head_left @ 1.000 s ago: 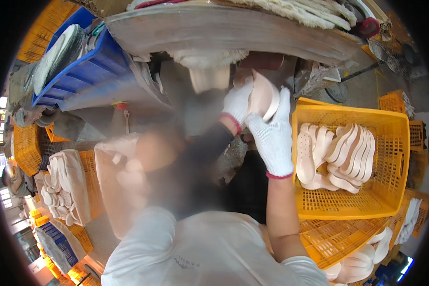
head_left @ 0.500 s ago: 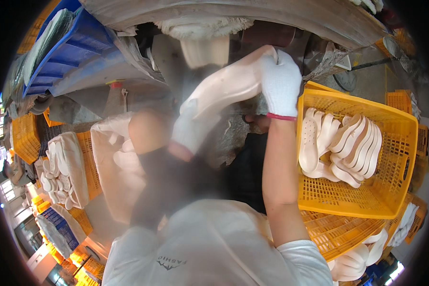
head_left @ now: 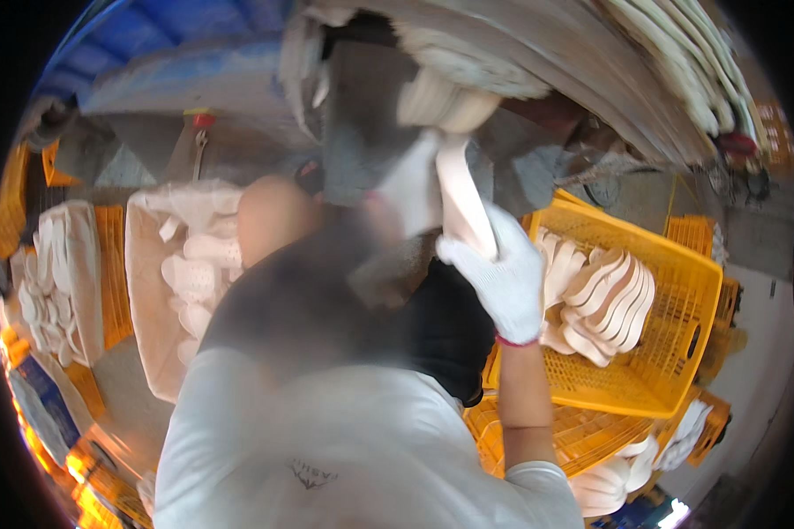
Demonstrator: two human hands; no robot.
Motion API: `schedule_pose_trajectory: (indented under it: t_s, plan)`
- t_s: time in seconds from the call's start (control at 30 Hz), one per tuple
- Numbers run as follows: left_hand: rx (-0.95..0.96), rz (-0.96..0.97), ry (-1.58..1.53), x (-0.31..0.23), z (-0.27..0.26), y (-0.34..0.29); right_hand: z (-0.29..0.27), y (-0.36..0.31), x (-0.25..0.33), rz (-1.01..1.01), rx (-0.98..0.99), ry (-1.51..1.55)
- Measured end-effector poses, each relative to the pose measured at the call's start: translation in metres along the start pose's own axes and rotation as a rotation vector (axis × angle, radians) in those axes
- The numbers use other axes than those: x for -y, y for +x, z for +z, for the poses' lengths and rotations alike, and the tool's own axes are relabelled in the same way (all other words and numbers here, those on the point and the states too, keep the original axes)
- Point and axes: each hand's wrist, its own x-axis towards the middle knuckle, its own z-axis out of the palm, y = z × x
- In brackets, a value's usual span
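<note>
A pale shoe sole [head_left: 465, 198] stands on edge between my gloved hands, its far end close under a blurred cream wheel-like part [head_left: 445, 101]. Whether the two touch, I cannot make out. My right hand [head_left: 505, 278], in a white knit glove with a red cuff, is closed round the sole's near end. My left hand [head_left: 412, 183], gloved too and smeared by motion, lies along the sole's left side near its far end; it appears closed on it, though the single fingers do not show clearly.
To my right stands a yellow crate [head_left: 670, 379] with several pale soles [head_left: 607, 304] in it. At my left a cloth-lined container [head_left: 150, 339] holds more pale pieces [head_left: 194, 278]. A grey cloth-like cover [head_left: 582, 62] hangs over the machine; a wrench [head_left: 200, 150] lies far left.
The sole has turned from slanting sideways to pointing away from me. My right hand has come down and nearer; my left has moved up and right. The view has shifted too.
</note>
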Motion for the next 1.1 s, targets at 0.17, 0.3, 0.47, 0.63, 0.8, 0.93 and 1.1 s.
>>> schedule_pose_trajectory:
  t_s: [0.17, 0.3, 0.47, 0.63, 0.8, 0.93, 1.1]
  plan:
    - [-0.015, 0.650, 1.060, 0.022, -0.053, 0.067, 0.080, 0.096, 0.000, -0.101, -0.119, -0.688]
    - [-0.331, 0.266, 0.093, 0.016, -0.021, 0.043, 0.079, 0.088, -0.006, -0.170, -0.199, -0.561]
    - [-0.364, 0.544, 0.282, 0.014, 0.018, -0.012, 0.069, 0.013, 0.000, -0.325, -0.293, -0.440]
    - [-0.291, -0.047, 0.054, 0.026, 0.005, -0.046, 0.042, -0.090, -0.023, -0.054, -0.125, -0.103]
    - [-0.207, -0.126, -0.113, 0.036, 0.005, -0.057, 0.028, -0.130, -0.030, 0.066, 0.058, -0.112]
    - [-0.255, -0.028, 0.017, 0.011, 0.024, -0.033, 0.038, -0.071, -0.011, -0.102, 0.079, -0.272]
    - [-0.219, -0.139, -0.156, 0.002, 0.035, -0.021, 0.051, -0.056, -0.001, 0.065, -0.075, -0.267]
